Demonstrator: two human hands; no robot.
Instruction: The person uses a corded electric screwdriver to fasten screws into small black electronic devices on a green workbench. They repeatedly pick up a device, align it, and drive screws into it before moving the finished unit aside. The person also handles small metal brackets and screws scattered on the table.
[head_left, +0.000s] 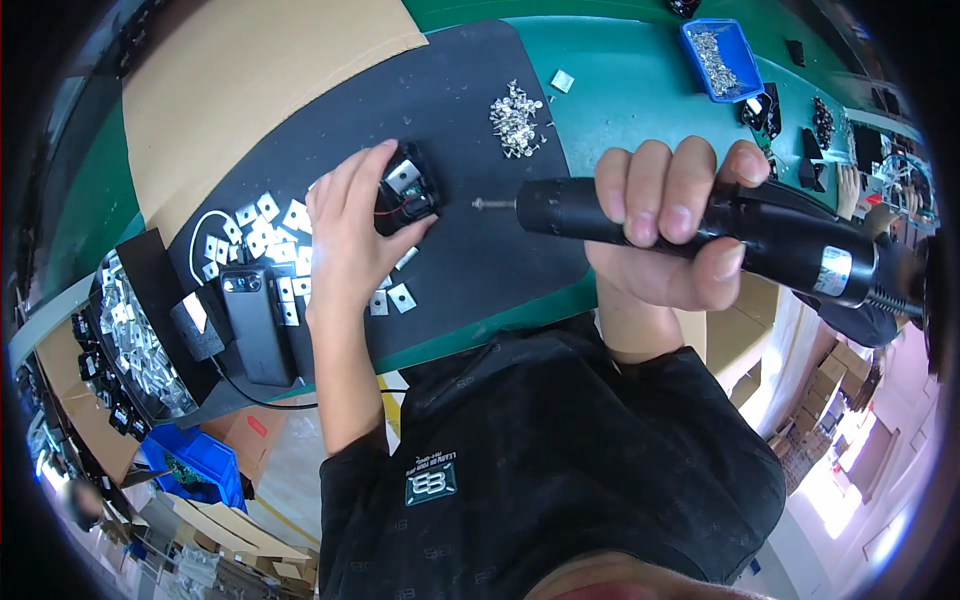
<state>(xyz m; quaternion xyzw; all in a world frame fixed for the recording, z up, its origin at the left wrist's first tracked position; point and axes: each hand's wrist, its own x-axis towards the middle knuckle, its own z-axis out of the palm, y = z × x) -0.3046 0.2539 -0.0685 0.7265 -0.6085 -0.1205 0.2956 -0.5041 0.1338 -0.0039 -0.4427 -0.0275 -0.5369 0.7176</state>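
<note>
My left hand (345, 215) grips a small black plastic housing (428, 200) on the dark mat, thumb at its near side and fingers over its far side. Inside the housing show a silvery plate (403, 177), a bit of green circuit board and a red wire. My right hand (670, 215) is wrapped round a black electric screwdriver (785, 245) held level, its bit pointing left toward the housing. At the bit's tip sits what looks like a screw (482, 204), apart from the housing. Loose square metal plates (265, 238) with holes lie left of my left hand.
Screws (515, 122) lie heaped on the mat (470, 70) beyond the bit. A blue bin (722, 60) of small metal parts stands far right. At left are a black phone-like device (256, 325), a cable and a black tray (150, 270) of plates. Cardboard (250, 60) covers the far left.
</note>
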